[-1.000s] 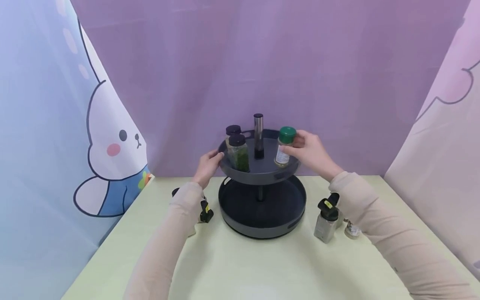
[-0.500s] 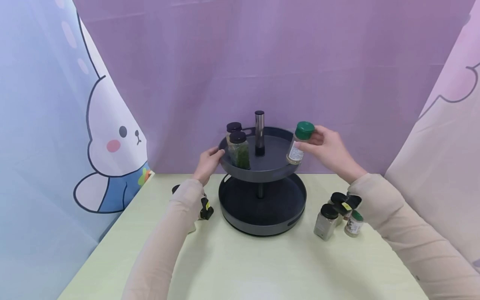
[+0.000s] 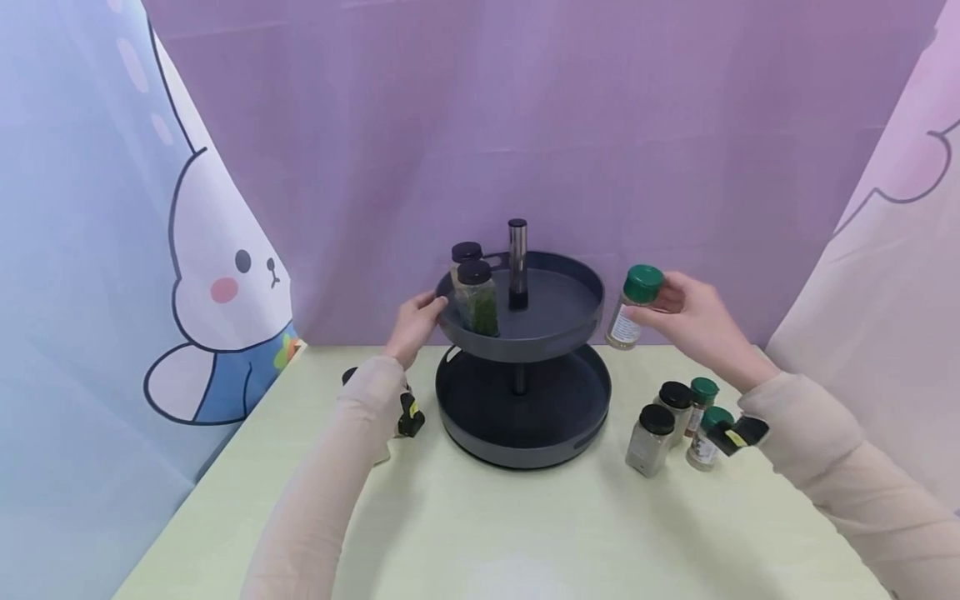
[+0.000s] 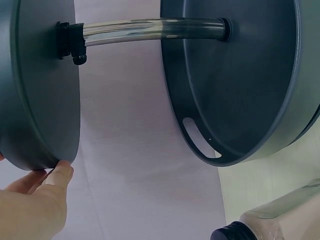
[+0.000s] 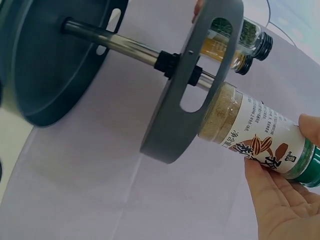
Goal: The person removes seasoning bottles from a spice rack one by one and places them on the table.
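A two-tier black turntable rack stands on the table, with a metal post through its middle. My left hand holds the left rim of the upper tray between thumb and fingers; the left wrist view shows fingertips against that tray's outer edge. To the right of the upper tray, my right hand grips a spice jar with a green lid, tilted and off the tray. Its printed label and tan powder show in the right wrist view. On the upper tray's left side sit two black-capped jars, one with green herbs.
Right of the rack stand black-capped jars and green-lidded jars, partly behind the right wrist camera. A jar lies near the left forearm, mostly hidden in the head view. A purple cloth hangs behind.
My right hand has carried the green-lidded spice jar off the upper tray, rightward past its rim and slightly down. My left hand stays on the rim.
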The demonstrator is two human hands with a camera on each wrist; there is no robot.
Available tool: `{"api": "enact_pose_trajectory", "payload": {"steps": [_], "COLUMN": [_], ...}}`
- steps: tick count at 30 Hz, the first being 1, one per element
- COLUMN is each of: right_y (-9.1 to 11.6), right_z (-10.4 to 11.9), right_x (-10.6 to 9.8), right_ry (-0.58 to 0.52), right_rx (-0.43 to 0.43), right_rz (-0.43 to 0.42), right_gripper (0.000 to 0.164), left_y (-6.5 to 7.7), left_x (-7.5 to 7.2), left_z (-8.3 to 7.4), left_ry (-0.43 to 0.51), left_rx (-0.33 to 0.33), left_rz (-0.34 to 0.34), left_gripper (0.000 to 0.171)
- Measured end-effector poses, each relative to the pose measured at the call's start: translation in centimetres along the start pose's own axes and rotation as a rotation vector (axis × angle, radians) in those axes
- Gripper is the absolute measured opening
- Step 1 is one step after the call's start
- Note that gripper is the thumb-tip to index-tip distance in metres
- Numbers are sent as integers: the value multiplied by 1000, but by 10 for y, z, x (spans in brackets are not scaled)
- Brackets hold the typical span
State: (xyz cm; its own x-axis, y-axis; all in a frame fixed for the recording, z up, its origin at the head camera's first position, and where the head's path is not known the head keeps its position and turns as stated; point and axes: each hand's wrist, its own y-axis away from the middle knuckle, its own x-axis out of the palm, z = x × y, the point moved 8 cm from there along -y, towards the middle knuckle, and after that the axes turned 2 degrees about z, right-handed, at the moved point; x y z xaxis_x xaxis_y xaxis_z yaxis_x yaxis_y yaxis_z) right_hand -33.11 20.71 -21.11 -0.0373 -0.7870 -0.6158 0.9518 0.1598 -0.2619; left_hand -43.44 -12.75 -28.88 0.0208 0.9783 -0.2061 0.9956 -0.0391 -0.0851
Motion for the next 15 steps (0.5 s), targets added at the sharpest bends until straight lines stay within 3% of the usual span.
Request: {"api": "enact_pose_trajectory", "payload": {"steps": [15], "right_y": [36], "right_z": [-39], "right_x": [-2], "right_ry": [100], "right_rx": [10], "right_rz": [42], "right_gripper": [55], "left_y": [1], "left_x": [0], "left_z": [0], "left_ry": [-15], "left_rx": [-2], "left_rz": [4], "left_gripper": [54]}}
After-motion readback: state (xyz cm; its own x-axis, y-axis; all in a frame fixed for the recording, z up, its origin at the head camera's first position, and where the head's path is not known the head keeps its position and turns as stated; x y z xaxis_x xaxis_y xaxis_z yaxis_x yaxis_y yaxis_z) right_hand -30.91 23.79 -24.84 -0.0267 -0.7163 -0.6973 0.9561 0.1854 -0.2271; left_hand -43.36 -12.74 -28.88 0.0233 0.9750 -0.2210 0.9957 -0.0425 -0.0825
